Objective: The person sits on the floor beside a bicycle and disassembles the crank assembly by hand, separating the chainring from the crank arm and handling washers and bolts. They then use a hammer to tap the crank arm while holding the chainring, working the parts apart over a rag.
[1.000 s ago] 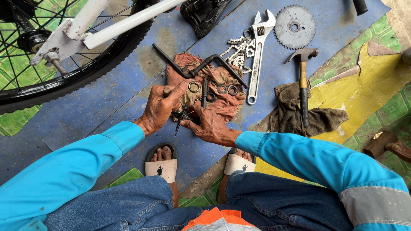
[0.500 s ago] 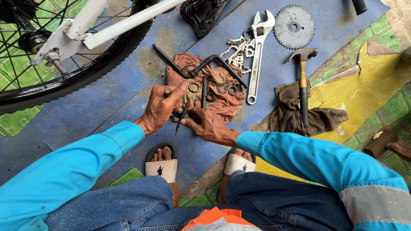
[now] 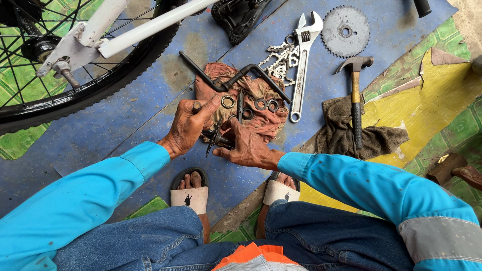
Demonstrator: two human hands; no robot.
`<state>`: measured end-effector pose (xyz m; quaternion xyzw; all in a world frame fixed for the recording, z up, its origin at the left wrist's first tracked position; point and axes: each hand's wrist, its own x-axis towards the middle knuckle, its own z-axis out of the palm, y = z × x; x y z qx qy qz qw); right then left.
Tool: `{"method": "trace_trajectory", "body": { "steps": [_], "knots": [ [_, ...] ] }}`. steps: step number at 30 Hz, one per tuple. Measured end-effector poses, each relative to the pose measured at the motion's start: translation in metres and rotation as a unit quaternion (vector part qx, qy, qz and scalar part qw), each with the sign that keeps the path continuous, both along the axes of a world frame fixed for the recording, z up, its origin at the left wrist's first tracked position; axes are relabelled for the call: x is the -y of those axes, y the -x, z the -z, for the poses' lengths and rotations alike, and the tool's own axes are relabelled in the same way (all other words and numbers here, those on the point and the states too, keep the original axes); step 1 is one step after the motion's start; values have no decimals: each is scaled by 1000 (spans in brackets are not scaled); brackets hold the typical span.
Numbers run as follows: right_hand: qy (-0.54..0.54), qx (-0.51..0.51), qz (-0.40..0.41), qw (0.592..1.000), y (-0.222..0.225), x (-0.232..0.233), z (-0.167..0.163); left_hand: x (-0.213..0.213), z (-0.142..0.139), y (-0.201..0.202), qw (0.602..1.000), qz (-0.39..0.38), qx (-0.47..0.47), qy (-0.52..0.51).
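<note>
Metal part point(image 3: 221, 141), dark and greasy: being held low between both hands, just over the near edge of the rust-coloured rag point(image 3: 261, 113) and above the blue mat point(image 3: 145, 120). Pinching it with the right hand point(image 3: 248, 148), thumb and first fingers pressed onto it, the other fingers curled under; what the thin spike hanging from it is, cannot tell.

Gripping a short rod point(image 3: 196, 106) in the left hand point(image 3: 188, 128), fingers wrapped tight and the thumb laid up beside the stub poking out of the fist. Compared with a second ago, showing more of that stub and tilting the left fist up a touch. Otherwise barely shifting: both hands staying close together at the same spot, knuckles nearly touching. Judging by that, keeping the same hold on the same piece, nothing put down or picked up.

Leaving everything around as it was: rings point(image 3: 266, 105) and a bent black bar point(image 3: 251, 72) lying on the rag, a wrench point(image 3: 303, 60) just right of it beside a heap of chain point(image 3: 275, 57), a toothed sprocket point(image 3: 345, 31) further up, a hammer point(image 3: 355, 95) resting on a grey cloth point(image 3: 341, 138). Sitting just beside a bicycle wheel point(image 3: 75, 98) at upper left.
</note>
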<state>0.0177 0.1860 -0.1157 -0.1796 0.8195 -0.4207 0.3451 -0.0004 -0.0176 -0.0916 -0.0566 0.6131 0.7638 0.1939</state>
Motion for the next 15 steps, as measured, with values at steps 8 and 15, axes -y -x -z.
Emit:
{"method": "trace_trajectory", "body": {
  "steps": [8,15],
  "knots": [
    [-6,-32,21,999,-2,3,-1,-1,-4,0,1000,9,-21,21],
    [-34,-26,-21,999,0,0,6,-2,-8,-1,1000,13,-12,9]
  ]
}}
